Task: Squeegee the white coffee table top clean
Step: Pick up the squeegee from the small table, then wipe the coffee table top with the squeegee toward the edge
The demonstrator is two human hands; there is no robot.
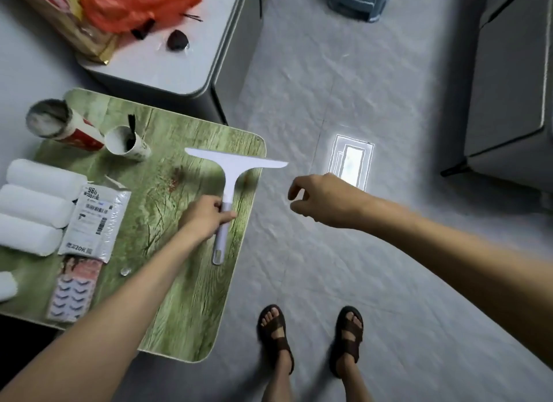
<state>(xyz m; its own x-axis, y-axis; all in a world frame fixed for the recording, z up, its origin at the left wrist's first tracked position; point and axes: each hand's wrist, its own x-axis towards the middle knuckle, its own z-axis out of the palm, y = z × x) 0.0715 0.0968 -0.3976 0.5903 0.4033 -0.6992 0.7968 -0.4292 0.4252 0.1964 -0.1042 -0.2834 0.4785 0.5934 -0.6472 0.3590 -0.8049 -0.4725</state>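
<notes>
A white squeegee lies over the right part of a green wood-grain table, its blade reaching past the table's right edge. My left hand grips the squeegee's handle about halfway along. My right hand hovers over the floor to the right of the table, fingers loosely curled and holding nothing. The white coffee table stands behind the green one, at the upper left. A reddish stain shows on the green top left of the handle.
On the green table: white rolls, a parcel bag, a lash pack, two cups. The white table carries an orange bag and a dark scrap. My sandalled feet stand on grey floor.
</notes>
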